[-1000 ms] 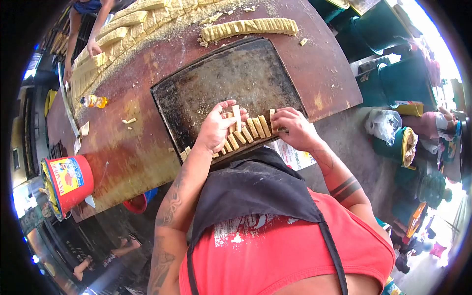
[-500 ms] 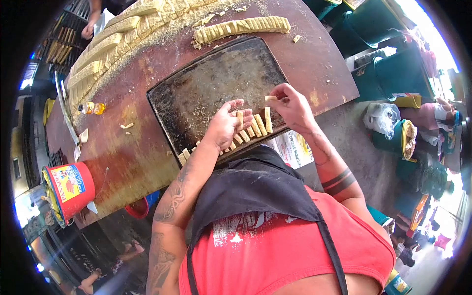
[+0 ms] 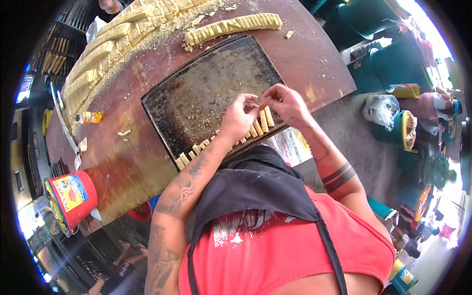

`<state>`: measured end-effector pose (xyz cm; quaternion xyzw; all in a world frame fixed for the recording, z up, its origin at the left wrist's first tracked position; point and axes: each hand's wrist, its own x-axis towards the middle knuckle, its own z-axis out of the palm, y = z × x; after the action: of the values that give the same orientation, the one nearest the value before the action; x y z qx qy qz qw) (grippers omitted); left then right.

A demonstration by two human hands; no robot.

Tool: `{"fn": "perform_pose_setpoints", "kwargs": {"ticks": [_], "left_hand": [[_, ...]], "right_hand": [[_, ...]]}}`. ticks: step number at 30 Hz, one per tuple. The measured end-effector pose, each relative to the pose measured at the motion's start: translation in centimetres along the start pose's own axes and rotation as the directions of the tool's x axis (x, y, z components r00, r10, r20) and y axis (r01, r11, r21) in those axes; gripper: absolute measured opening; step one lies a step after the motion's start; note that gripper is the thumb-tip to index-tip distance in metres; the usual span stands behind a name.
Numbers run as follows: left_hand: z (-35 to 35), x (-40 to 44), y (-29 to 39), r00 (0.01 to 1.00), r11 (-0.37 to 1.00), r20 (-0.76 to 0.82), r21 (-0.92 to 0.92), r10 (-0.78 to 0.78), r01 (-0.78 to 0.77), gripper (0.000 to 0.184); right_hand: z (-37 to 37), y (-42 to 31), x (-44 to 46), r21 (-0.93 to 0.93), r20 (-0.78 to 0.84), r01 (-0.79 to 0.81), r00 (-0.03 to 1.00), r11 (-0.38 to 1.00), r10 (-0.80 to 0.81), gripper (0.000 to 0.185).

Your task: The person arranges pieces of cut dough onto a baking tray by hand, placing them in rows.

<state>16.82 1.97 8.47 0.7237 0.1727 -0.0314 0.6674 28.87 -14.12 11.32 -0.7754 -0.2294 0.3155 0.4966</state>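
Both of my hands meet above the lower right part of a dark baking tray (image 3: 211, 73). My left hand (image 3: 241, 118) has its fingers bent and drawn together near my right fingertips; what it holds is hidden. My right hand (image 3: 287, 104) pinches at the same spot, and the piece between its fingers is too hidden to make out. Beneath them, a row of pale dough sticks (image 3: 258, 129) lies along the tray's near edge, with more sticks (image 3: 184, 158) at its left corner.
On the reddish table (image 3: 142, 172) are a long scored dough strip (image 3: 233, 28), stacked dough (image 3: 105, 51), and a small bottle (image 3: 88, 117). A red bucket (image 3: 73, 196) stands at the left edge. Green bins (image 3: 398, 64) are at right. Another person's hand (image 3: 110, 6) shows at top left.
My hands have come together over the tray; the left one moved right and its fingers closed in. The stick once visible in my left hand is now hidden. The other person's hand shifted upward.
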Motion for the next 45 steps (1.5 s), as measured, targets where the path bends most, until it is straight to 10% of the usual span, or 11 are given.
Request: {"fn": "perform_pose_setpoints", "kwargs": {"ticks": [3, 6, 15, 21, 23, 24, 26, 30, 32, 45], "left_hand": [[0.5, -0.8, -0.1, 0.952, 0.797, 0.074, 0.531, 0.296, -0.289, 0.065], [1.3, -1.7, -1.4, 0.882, 0.491, 0.198, 0.768, 0.428, -0.411, 0.078], [3.0, -1.0, -1.0, 0.884, 0.484, 0.083, 0.811, 0.46, -0.328, 0.082], [3.8, -0.8, -0.6, 0.912, 0.535, 0.024, 0.803, 0.41, -0.262, 0.077], [3.7, -0.9, -0.5, 0.92, 0.565, 0.006, 0.788, 0.392, -0.245, 0.077], [3.4, -1.0, 0.1, 0.928, 0.59, -0.002, 0.772, 0.374, -0.236, 0.077], [2.7, -1.3, 0.6, 0.93, 0.587, -0.045, 0.786, 0.366, -0.193, 0.076], [-0.5, -3.1, 1.6, 0.914, 0.605, -0.217, 0.795, 0.343, -0.039, 0.075], [-1.9, -4.3, 1.7, 0.888, 0.635, -0.33, 0.77, 0.32, 0.058, 0.073], [-3.8, -6.5, 1.0, 0.788, 0.77, -0.583, 0.59, 0.198, 0.242, 0.067]], "right_hand": [[-3.1, 1.6, 1.0, 0.097, -0.01, 0.028, 1.0, 0.995, -0.027, 0.021], [-3.3, 1.5, 0.4, -0.2, 0.106, 0.069, 0.993, 0.977, -0.048, 0.027], [-2.6, 2.9, -0.1, -0.529, 0.214, 0.279, 0.958, 0.801, -0.192, 0.025], [-9.5, 2.3, 12.6, -0.586, -0.175, 0.177, 0.925, 0.791, -0.336, 0.033], [-12.4, 2.3, 20.0, -0.551, -0.233, -0.036, 0.966, 0.834, -0.112, 0.025], [-13.7, 5.5, 24.4, -0.557, -0.28, 0.141, 0.896, 0.819, -0.345, 0.025], [-15.3, 6.6, 30.5, -0.558, -0.338, 0.084, 0.886, 0.826, -0.319, 0.032], [-19.3, 11.7, 40.5, -0.425, 0.037, 0.089, 0.996, 0.901, -0.08, 0.05], [-18.7, 4.8, 37.1, -0.316, 0.178, -0.182, 0.952, 0.931, 0.247, 0.054], [-20.3, 6.6, 41.4, -0.439, 0.362, -0.075, 0.897, 0.896, 0.253, 0.054]]}}
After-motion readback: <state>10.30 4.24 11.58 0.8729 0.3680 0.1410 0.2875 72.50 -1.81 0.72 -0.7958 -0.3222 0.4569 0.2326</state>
